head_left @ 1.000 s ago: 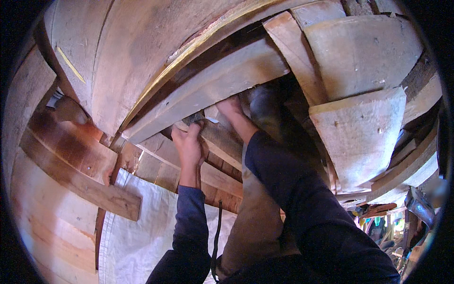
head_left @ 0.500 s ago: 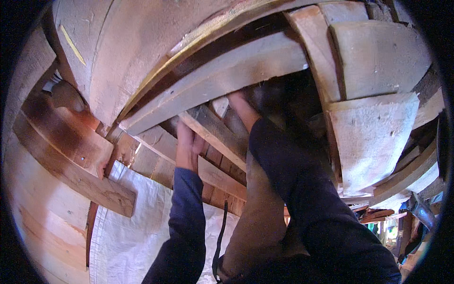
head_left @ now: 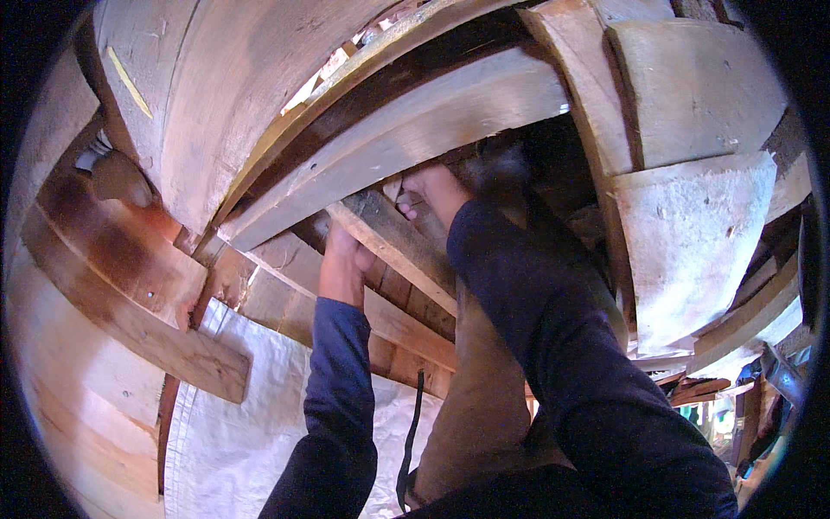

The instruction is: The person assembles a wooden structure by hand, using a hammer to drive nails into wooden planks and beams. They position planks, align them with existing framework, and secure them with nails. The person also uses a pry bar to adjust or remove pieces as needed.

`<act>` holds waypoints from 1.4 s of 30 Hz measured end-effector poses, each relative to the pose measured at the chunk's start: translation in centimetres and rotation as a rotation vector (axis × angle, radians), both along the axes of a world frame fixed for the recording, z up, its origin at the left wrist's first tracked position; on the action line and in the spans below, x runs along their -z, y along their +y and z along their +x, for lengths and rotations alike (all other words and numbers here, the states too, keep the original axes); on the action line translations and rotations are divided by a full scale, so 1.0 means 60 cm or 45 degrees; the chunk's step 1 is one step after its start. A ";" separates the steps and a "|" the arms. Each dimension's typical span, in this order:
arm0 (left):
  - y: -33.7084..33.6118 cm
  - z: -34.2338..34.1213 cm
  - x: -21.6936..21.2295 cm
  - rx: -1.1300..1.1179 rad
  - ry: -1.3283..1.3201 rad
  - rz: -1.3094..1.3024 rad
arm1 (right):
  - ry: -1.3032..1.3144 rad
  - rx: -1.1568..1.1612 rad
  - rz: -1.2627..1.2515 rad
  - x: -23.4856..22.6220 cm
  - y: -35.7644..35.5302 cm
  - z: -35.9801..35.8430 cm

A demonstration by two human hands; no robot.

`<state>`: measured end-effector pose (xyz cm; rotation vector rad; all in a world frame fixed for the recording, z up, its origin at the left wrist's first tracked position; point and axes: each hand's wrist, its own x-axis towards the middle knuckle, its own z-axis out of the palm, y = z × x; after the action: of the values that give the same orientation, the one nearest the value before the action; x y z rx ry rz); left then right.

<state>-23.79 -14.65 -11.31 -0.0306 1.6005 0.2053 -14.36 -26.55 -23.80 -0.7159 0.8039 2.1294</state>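
Both hands reach in under a long curved timber (head_left: 406,143). My left hand (head_left: 348,253) is at the left side of a short slanting wooden beam (head_left: 393,242). Its thumb side shows, but the fingers are largely hidden behind the wood. On the beam's other side, my right hand (head_left: 430,189) has its fingers curled. It closes on a small pale piece of wood (head_left: 392,188), partly covered by the hand and the timber. Dark shadow fills the gap beyond my right hand.
Wide planks (head_left: 233,86) curve overhead at the upper left. A white sheet (head_left: 242,415) lies at lower left, near a protruding timber end (head_left: 220,368). Rough boards (head_left: 692,251) stand at the right. A black strap (head_left: 413,432) hangs beside my leg (head_left: 480,389).
My right hand has shifted slightly left and down, its fingers now curled by the pale piece, which has also shifted a little left. My left hand stays beside the beam.
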 end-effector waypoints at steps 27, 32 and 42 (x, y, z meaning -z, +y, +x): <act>-0.003 0.019 -0.012 -0.066 -0.004 0.072 | 0.006 0.165 -0.070 0.004 0.028 -0.007; -0.017 -0.009 0.011 -0.100 0.164 0.109 | -0.048 0.269 -0.174 -0.007 0.014 -0.017; -0.022 0.035 -0.018 -0.169 0.290 0.299 | 0.008 0.641 -0.302 0.020 0.094 -0.085</act>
<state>-21.71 -15.96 -10.25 0.0709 1.7929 0.5139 -19.47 -20.93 -25.02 -0.5518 1.1203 1.6019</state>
